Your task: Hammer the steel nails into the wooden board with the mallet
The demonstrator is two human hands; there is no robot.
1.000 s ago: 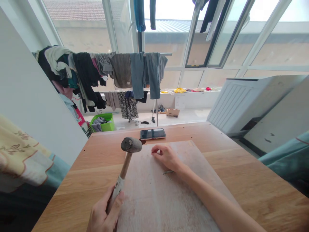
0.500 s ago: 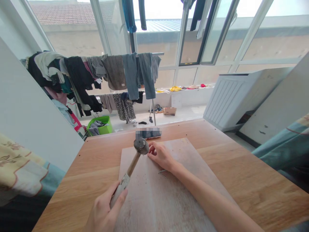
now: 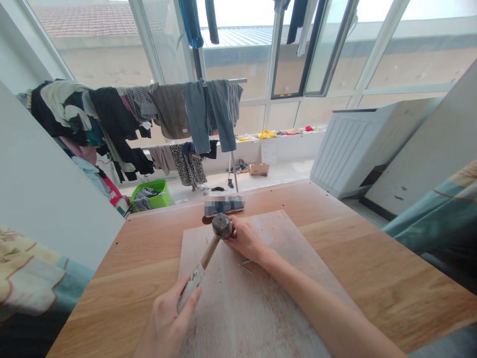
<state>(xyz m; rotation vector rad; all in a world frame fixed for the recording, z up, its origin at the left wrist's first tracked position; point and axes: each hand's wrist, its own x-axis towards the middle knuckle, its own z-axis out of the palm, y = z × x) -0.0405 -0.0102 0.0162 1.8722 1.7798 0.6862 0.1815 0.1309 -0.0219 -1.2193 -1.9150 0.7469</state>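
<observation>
My left hand [image 3: 169, 320] grips the wooden handle of a hammer [image 3: 209, 251] near its lower end. The grey hammer head is low over the far part of a pale wooden board [image 3: 242, 298] lying on the table. My right hand [image 3: 248, 241] rests on the board right beside the hammer head, fingers pinched together on something too small to make out. A loose nail [image 3: 246, 262] lies on the board by my right wrist.
A phone [image 3: 224, 205] lies on the wooden table [image 3: 372, 268] just beyond the board. Past the table a rack of hanging clothes [image 3: 149, 114] stands before large windows, with a green basket [image 3: 151, 194] on the floor. White panels [image 3: 354, 144] lean at the right.
The hammer head has swung down and to the right, from raised left of my right hand to close beside its fingertips. My right hand has stayed in place on the board.
</observation>
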